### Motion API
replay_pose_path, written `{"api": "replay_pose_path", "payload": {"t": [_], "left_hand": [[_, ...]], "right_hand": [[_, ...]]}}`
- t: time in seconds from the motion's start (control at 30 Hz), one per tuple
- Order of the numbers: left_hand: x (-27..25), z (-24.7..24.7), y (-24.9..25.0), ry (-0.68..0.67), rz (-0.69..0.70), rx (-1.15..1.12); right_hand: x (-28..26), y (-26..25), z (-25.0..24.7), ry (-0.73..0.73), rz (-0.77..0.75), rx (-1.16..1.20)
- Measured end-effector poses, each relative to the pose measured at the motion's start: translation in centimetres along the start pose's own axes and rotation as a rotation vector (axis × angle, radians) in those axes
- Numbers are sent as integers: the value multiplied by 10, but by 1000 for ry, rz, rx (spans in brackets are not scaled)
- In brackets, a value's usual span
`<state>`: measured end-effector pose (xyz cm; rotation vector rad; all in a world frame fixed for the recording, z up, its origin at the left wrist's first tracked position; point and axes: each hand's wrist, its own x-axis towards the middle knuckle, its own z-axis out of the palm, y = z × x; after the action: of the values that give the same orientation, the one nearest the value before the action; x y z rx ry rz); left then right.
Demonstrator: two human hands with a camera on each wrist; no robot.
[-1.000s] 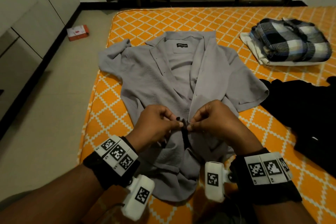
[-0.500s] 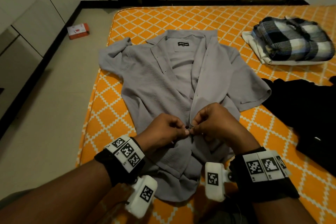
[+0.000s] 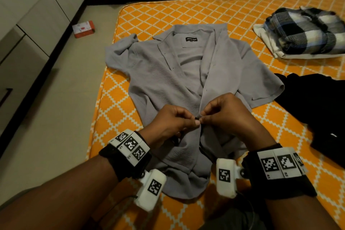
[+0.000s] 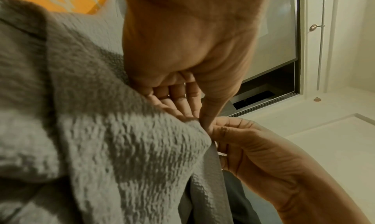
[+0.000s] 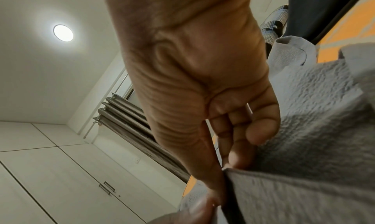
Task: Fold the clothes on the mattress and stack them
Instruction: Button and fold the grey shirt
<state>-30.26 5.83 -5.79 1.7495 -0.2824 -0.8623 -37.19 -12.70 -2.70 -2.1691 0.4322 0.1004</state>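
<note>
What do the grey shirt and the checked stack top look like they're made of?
Grey shirt: thin, matte woven cloth with a puckered, seersucker-like crinkle, likely cotton or a blend. Checked garment: thicker, soft-looking plaid, possibly flannel; too blurred to be sure.

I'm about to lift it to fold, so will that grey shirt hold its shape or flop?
The grey shirt will likely flop: it lies rumpled and bunches where both hands pinch it. Its crinkled weave probably grips rather than slips. It looks thin, so probably light.

An orange mattress [image 3: 186,9] with a white diamond pattern fills the frame's center and right. On it lie a grey shirt [image 3: 160,80] at center, 1 black garment [image 3: 317,102] at right, and a folded stack [image 3: 306,33] at upper right.
</note>
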Motion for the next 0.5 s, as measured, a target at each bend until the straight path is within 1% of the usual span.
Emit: {"api": "replay_pose_path", "payload": {"t": [0.07, 0.17, 0.23, 0.33, 0.5], "left_hand": [[1, 1, 0, 6, -15, -16], [2, 0, 1, -8, -33, -40], [1, -1, 1, -7, -25, -18], [2, -3, 1, 31, 7, 16], [2, -5, 1, 39, -3, -19]], "right_hand": [[0, 0, 1, -37, -8, 3], [1, 3, 0, -37, -1, 52], [1, 3, 0, -34, 10, 76], [1, 3, -1, -34, 21, 121], [-1, 1, -4, -66, 1, 159]]}}
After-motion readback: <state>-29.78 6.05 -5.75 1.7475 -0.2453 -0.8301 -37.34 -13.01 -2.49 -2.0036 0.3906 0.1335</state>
